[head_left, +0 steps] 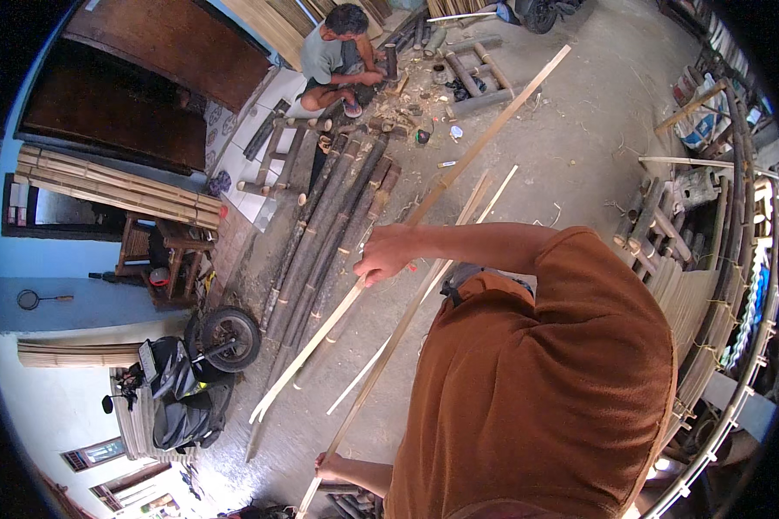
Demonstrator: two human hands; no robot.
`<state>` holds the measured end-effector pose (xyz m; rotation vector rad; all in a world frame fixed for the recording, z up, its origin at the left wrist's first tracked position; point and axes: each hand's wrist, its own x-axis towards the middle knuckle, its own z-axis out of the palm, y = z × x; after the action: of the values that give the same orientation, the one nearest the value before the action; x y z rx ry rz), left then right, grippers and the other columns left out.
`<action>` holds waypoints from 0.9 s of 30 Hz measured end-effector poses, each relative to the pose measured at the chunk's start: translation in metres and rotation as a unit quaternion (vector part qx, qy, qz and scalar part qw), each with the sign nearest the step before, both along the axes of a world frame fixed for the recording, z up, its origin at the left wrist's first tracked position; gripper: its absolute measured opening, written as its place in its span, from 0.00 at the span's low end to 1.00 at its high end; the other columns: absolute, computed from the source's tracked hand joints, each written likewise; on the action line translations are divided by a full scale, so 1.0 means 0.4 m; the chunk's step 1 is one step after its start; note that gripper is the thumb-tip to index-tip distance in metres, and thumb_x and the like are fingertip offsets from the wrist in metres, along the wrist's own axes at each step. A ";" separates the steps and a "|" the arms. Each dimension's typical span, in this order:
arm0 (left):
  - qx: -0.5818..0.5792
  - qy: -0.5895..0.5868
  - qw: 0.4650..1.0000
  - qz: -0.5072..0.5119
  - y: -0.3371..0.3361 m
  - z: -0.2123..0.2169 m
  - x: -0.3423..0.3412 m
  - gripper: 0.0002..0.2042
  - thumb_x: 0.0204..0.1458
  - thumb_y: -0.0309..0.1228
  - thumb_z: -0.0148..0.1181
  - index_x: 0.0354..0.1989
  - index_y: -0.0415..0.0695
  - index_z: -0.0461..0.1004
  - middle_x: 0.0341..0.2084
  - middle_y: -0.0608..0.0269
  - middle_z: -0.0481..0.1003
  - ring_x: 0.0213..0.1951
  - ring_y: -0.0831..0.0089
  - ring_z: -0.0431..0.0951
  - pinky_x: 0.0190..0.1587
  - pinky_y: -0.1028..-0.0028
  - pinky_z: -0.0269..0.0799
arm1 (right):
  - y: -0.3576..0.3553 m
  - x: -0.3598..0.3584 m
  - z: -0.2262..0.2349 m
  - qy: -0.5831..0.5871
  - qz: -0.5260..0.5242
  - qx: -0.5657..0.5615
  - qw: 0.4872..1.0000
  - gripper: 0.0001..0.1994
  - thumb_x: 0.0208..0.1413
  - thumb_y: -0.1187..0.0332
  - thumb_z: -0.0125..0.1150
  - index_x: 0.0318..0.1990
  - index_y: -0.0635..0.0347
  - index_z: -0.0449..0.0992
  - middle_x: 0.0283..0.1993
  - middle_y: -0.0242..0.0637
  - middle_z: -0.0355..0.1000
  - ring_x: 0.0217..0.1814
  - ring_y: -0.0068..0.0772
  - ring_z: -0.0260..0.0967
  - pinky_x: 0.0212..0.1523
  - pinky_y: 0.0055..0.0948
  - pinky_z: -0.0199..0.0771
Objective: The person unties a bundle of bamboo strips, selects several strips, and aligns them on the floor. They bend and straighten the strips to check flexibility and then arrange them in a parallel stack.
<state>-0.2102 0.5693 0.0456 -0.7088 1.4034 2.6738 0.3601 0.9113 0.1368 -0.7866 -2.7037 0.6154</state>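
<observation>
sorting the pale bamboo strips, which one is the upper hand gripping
The longest strip, running from the far concrete floor through the hand toward the scooter; the shorter pale strips beside it lie clear of that hand.

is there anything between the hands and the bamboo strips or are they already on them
Nothing visible stands between. One hand grips a long pale bamboo strip mid-length; the other hand holds a second strip near its lower end.

Two hands (385,253), three pale bamboo strips (459,169), one motorbike (182,381) (parked), two people (342,56).
</observation>
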 end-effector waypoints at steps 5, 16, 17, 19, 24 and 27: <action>-0.001 -0.028 1.000 -0.012 0.069 -0.060 0.002 0.13 0.59 0.39 0.50 0.32 0.40 0.69 0.25 0.59 0.72 0.28 0.63 0.73 0.33 0.59 0.74 | 0.000 0.015 -0.003 -0.003 -0.009 0.032 0.999 0.16 0.58 0.49 0.53 0.36 0.53 0.72 0.25 0.44 0.74 0.32 0.54 0.74 0.32 0.50 0.71; -0.205 -0.044 0.879 -0.428 0.105 -0.216 0.057 0.49 0.50 0.63 0.52 0.72 0.49 0.37 0.72 0.53 0.31 0.70 0.41 0.35 0.65 0.35 0.41 | -0.022 -0.022 0.071 0.009 0.025 0.023 0.999 0.17 0.58 0.50 0.53 0.35 0.55 0.71 0.25 0.45 0.73 0.32 0.54 0.73 0.32 0.50 0.70; -0.183 -0.036 0.839 -0.511 0.169 -0.210 0.145 0.53 0.47 0.69 0.50 0.73 0.53 0.30 0.72 0.58 0.22 0.71 0.43 0.27 0.67 0.36 0.35 | -0.028 -0.018 0.057 0.012 0.017 0.013 1.000 0.17 0.58 0.50 0.54 0.36 0.55 0.71 0.25 0.45 0.73 0.32 0.54 0.73 0.32 0.51 0.70; -0.131 -0.027 0.859 -0.494 0.343 -0.071 0.453 0.57 0.43 0.73 0.50 0.73 0.52 0.29 0.72 0.53 0.27 0.72 0.44 0.31 0.67 0.37 0.37 | -0.042 0.012 0.014 0.023 -0.013 -0.016 1.000 0.17 0.57 0.50 0.54 0.36 0.55 0.71 0.25 0.45 0.73 0.32 0.54 0.73 0.33 0.51 0.70; 0.161 -0.105 0.855 -0.481 0.409 0.149 0.795 0.45 0.52 0.68 0.44 0.69 0.51 0.39 0.60 0.44 0.54 0.62 0.49 0.59 0.64 0.42 0.51 | -0.128 -0.074 0.000 0.026 0.033 -0.098 0.994 0.16 0.55 0.51 0.57 0.37 0.55 0.73 0.27 0.45 0.74 0.35 0.54 0.74 0.36 0.52 0.71; 0.187 -0.069 0.883 -0.425 0.458 0.158 0.829 0.26 0.60 0.57 0.41 0.57 0.50 0.58 0.41 0.53 0.68 0.44 0.59 0.72 0.55 0.50 0.66 | -0.151 -0.091 -0.039 0.036 0.038 -0.097 0.994 0.16 0.55 0.51 0.57 0.39 0.54 0.74 0.30 0.45 0.75 0.37 0.52 0.74 0.37 0.50 0.71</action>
<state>0.1214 0.7524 0.1088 -0.1604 0.8220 2.0246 0.3238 0.8511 0.1213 -0.6941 -2.6474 0.9165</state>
